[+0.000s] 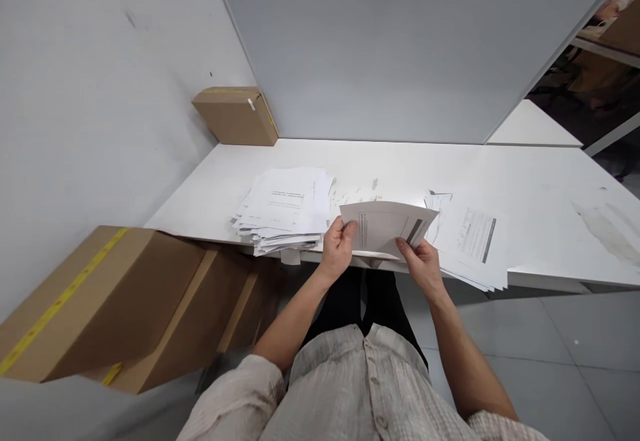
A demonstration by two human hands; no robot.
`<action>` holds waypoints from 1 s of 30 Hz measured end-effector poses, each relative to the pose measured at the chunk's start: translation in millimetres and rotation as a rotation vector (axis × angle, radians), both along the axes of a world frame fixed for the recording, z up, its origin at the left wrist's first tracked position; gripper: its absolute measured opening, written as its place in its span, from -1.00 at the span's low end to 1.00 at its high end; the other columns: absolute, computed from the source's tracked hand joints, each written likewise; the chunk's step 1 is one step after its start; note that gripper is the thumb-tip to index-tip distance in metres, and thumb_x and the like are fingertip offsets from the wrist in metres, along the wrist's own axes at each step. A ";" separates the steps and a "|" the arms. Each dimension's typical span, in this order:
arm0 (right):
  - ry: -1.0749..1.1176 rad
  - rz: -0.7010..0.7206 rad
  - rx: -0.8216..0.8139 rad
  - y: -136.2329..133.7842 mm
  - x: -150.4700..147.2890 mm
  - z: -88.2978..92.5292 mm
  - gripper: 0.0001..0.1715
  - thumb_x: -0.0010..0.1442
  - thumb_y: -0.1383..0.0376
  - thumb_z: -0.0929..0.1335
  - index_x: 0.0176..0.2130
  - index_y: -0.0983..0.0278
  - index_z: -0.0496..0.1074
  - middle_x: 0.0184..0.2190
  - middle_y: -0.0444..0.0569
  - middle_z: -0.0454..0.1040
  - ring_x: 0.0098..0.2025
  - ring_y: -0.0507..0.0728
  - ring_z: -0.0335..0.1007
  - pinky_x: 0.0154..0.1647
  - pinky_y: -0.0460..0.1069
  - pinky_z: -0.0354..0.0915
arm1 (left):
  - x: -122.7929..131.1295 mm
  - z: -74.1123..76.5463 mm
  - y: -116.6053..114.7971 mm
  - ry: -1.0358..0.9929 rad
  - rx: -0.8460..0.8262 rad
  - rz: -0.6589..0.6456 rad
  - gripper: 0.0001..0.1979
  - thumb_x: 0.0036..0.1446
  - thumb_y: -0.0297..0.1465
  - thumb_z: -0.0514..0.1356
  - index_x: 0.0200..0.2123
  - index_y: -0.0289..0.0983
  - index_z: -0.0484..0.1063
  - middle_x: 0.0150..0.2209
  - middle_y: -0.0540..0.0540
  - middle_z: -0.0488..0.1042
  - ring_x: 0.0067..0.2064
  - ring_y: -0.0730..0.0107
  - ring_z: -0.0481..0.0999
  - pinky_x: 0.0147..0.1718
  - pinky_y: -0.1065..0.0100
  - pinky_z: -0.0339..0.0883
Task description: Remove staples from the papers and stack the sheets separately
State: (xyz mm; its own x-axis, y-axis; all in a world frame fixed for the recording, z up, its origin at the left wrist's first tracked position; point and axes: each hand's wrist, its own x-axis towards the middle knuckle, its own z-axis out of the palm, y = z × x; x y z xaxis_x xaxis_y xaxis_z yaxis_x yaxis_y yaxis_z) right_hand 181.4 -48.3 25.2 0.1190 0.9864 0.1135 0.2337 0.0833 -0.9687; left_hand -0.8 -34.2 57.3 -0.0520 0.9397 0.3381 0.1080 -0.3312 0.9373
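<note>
A printed sheet of paper (pixel 383 224) is held up over the front edge of the white table, between both my hands. My left hand (pixel 339 248) pinches its left side, thumb on top. On its lower right side, my right hand (pixel 423 264) grips the same paper with the thumb across the face. Whether it is one sheet or a few cannot be told. Left of my hands lies a thick, uneven stack of papers (pixel 285 204). To the right, a thinner, fanned pile of papers (pixel 473 241) slightly overhangs the table edge.
The white table (pixel 400 164) runs along a grey partition (pixel 390 48). A cardboard box (pixel 237 118) stands at its back left corner. Larger cardboard boxes (pixel 105 301) with yellow tape are at the lower left, beside the table. Scuffs mark the tabletop at right.
</note>
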 end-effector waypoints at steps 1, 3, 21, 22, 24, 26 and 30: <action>0.008 -0.002 0.006 0.3 0.1 0.4 -0.68 0.06 0.08 0.32 -0.30 0.26 0.45 -0.36 -0.04 0.51 -0.24 0.21 0.39 -0.26 0.05 0.29 | -0.5 0.5 0.6 0.034 0.022 0.006 -0.72 0.18 -0.21 0.00 -0.22 -0.28 0.34 -0.38 -0.05 0.42 -0.30 0.42 0.39 -0.27 0.41 0.29; 0.043 0.000 0.020 1.6 1.9 4.6 -0.69 0.04 0.10 0.33 -0.28 0.25 0.44 -0.35 -0.03 0.51 -0.24 0.21 0.40 -0.24 0.07 0.30 | -4.0 4.7 3.3 0.140 0.099 0.014 -0.75 0.20 -0.24 -0.02 -0.25 -0.27 0.34 -0.39 -0.06 0.41 -0.32 0.42 0.39 -0.30 0.41 0.28; -0.203 0.117 0.024 -2.4 41.9 14.5 -0.74 0.08 0.17 0.29 -0.24 0.14 0.51 -0.24 -0.12 0.53 -0.15 0.23 0.41 -0.16 0.11 0.31 | -19.5 38.5 12.8 1.004 0.319 -0.211 -0.86 0.13 -0.38 0.06 -0.32 -0.23 0.42 -0.39 -0.08 0.49 -0.27 0.29 0.43 -0.08 0.14 0.15; -0.188 0.075 -0.006 -3.1 45.9 13.2 -0.75 0.06 0.15 0.31 -0.28 0.16 0.52 -0.28 -0.11 0.53 -0.19 0.24 0.41 -0.21 0.10 0.32 | -29.1 37.8 16.8 0.929 0.242 -0.219 -0.87 0.11 -0.36 0.09 -0.34 -0.22 0.43 -0.39 -0.06 0.49 -0.28 0.29 0.44 -0.12 0.19 0.18; -0.173 0.016 -0.067 -3.7 52.0 14.2 -0.76 0.02 0.13 0.34 -0.37 0.20 0.52 -0.40 -0.10 0.53 -0.28 0.23 0.42 -0.33 0.06 0.31 | -44.0 36.5 24.1 0.732 0.071 -0.247 -0.85 0.09 -0.31 0.11 -0.36 -0.22 0.44 -0.38 -0.04 0.49 -0.30 0.32 0.44 -0.22 0.28 0.23; -0.147 -0.011 -0.097 -2.2 54.1 16.6 -0.75 -0.01 0.13 0.35 -0.43 0.24 0.51 -0.48 -0.09 0.51 -0.35 0.21 0.40 -0.41 0.03 0.29 | -50.7 32.3 29.8 0.516 -0.061 -0.267 -0.83 0.07 -0.28 0.12 -0.36 -0.23 0.45 -0.36 -0.03 0.49 -0.29 0.33 0.44 -0.26 0.34 0.26; -0.080 -0.009 -0.091 4.3 49.9 13.9 -0.75 -0.03 0.13 0.37 -0.39 0.24 0.51 -0.45 -0.08 0.51 -0.33 0.21 0.39 -0.39 0.04 0.27 | -46.9 7.9 36.9 0.256 -0.179 -0.295 -0.79 0.00 -0.26 0.19 -0.31 -0.25 0.45 -0.33 -0.06 0.49 -0.24 0.34 0.45 -0.22 0.34 0.29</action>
State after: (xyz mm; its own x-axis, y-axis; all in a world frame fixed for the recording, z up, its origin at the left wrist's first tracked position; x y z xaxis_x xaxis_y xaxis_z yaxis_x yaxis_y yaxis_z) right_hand 231.3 -44.0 39.1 0.1222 0.9920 0.0328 0.3112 -0.0069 -0.9503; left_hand -47.7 2.7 65.2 0.2925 0.9467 0.1350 0.2693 -0.2170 0.9383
